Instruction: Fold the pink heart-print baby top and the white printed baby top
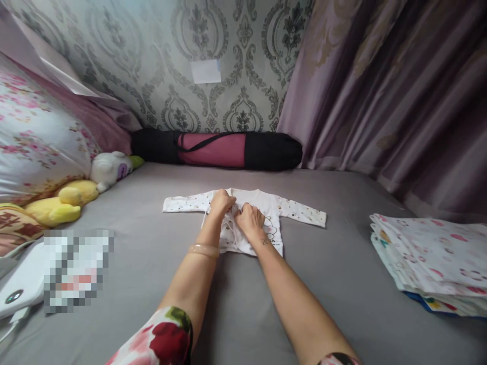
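A small white baby top [274, 208] with patterned long sleeves lies spread out on the grey sheet, its sleeves stretched to both sides. My left hand [222, 202] is closed at the upper left part of its front, pinching the fabric near the neckline. Just right of it and a little lower, my right hand [250, 219] has its fingers curled together on the middle of the front. Thin white ties hang between the hands. The fingertips are too small to show exactly what they pinch.
Folded patterned cloths [429, 253] are stacked at the right. A black and pink long bag [213, 150] lies along the wall. Plush toys [108, 170], a floral pillow [38, 137] and a white device with a cable [28, 276] are at the left.
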{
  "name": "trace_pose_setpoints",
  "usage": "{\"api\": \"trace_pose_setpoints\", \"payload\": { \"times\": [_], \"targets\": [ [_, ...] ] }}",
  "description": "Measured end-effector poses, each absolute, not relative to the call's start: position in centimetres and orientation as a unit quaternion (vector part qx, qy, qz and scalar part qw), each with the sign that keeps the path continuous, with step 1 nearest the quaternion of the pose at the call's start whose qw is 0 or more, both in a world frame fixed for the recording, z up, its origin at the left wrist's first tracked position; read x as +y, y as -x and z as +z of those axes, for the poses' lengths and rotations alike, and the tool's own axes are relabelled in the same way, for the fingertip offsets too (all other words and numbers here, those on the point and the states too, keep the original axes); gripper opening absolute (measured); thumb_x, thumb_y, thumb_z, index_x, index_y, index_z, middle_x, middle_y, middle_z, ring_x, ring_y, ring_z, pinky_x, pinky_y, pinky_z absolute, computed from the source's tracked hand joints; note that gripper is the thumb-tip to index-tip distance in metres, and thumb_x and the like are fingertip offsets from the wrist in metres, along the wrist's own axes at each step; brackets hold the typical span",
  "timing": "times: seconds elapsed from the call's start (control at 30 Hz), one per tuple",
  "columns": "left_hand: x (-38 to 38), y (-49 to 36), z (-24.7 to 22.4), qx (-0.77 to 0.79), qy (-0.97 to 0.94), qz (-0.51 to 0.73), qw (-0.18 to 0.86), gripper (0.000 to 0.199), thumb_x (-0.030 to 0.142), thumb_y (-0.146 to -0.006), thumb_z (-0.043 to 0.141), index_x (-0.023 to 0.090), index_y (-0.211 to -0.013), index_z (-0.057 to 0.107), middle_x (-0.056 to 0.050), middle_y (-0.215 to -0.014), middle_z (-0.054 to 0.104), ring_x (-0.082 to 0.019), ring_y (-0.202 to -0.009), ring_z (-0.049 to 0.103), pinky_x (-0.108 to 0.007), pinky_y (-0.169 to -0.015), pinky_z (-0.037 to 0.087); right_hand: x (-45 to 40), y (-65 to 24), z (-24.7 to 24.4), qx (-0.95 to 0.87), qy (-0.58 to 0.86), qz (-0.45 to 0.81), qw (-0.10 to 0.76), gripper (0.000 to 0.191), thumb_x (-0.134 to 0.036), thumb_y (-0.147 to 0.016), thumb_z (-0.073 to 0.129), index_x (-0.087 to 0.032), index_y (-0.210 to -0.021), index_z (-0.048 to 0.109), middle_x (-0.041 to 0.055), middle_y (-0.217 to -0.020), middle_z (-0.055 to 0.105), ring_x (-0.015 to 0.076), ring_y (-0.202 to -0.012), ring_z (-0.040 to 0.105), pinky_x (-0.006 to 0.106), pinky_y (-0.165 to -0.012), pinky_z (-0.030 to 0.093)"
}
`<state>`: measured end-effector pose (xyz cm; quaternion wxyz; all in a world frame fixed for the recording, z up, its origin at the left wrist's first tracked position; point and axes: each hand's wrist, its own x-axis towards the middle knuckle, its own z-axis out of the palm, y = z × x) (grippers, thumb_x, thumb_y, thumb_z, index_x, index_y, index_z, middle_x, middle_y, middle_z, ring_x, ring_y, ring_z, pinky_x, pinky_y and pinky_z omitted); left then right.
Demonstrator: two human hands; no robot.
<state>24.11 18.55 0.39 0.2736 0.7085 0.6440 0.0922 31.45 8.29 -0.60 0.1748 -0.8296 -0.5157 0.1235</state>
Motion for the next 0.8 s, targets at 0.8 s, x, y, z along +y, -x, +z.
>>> {"api": "trace_pose_setpoints", "payload": {
  "times": [0.8],
  "targets": [
    [18.5,-24.0,-0.6,0.556,-0.642,0.195,0.490,0.034,0.042,-0.086,0.057,0.012,-0.070,0.063,0.005,-0.038,0.040,-0.007,-0.034,0.033,-0.021,-0.039,0.026,9.8,-33.5,-1.9,-0.541,0.729,0.277,0.314,0.022,-0.019,-0.088,0.047,-0.021,-0.094,0.068,0.0044,-0.088,0.073,0.0175,-0.085,0.068,0.024,-0.075,0.048]
  ]
}}
